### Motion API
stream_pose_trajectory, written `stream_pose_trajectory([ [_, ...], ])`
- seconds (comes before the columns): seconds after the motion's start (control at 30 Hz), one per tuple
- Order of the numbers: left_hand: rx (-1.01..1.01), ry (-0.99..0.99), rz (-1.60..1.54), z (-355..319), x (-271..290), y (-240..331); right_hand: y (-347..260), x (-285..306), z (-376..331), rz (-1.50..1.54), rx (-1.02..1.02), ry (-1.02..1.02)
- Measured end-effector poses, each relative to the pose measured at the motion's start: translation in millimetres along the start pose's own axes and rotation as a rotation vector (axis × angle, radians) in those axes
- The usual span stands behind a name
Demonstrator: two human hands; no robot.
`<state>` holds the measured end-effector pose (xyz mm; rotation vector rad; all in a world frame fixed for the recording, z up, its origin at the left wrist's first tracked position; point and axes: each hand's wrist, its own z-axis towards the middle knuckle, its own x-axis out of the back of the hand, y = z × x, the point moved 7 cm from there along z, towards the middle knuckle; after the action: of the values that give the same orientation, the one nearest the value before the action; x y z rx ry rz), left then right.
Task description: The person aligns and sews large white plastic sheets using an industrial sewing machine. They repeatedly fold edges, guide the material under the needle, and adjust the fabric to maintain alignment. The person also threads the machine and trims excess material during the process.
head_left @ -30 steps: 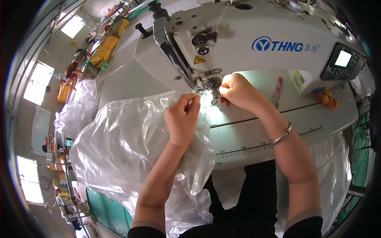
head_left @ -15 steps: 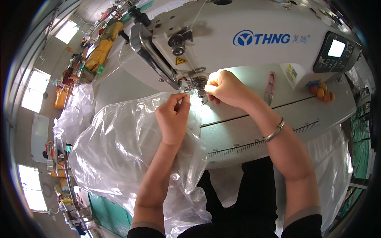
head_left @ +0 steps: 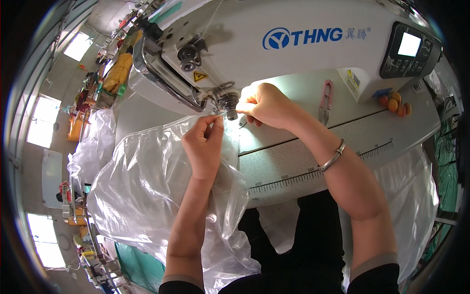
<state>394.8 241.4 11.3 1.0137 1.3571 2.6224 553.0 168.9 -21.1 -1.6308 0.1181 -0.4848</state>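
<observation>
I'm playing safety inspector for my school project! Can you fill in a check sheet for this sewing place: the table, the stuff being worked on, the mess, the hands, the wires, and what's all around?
Surface: pale grey sewing table with a ruler scale along its front edge.
Job's things: clear plastic sheet draped over the table's left side, its edge at the needle area of the white sewing machine.
Clutter: red-handled thread snips; small orange round things by the machine base.
Hands: left hand pinches the sheet's edge; right hand, bangle on its wrist, fingers at the needle area.
Cables: nothing seen.
Surroundings: bright windows on the left, more plastic heaps, cluttered workstations behind.
</observation>
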Motion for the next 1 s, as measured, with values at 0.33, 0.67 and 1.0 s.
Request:
stream_pose_trajectory([
  [0.33, 0.013, -0.005, -0.018, 0.7, 0.0, -2.9, 2.9, -0.3, 2.8, -0.005, 0.016, 0.0],
  [0.67, -0.011, -0.007, 0.008, 1.5, -0.7, -0.3, -4.6, 0.4, -0.9, -0.083, 0.023, 0.033],
  [1.0, -0.036, 0.011, 0.059, 3.4, -1.1, -0.5, -15.2, 3.1, -1.1, -0.085, 0.215, 0.228],
])
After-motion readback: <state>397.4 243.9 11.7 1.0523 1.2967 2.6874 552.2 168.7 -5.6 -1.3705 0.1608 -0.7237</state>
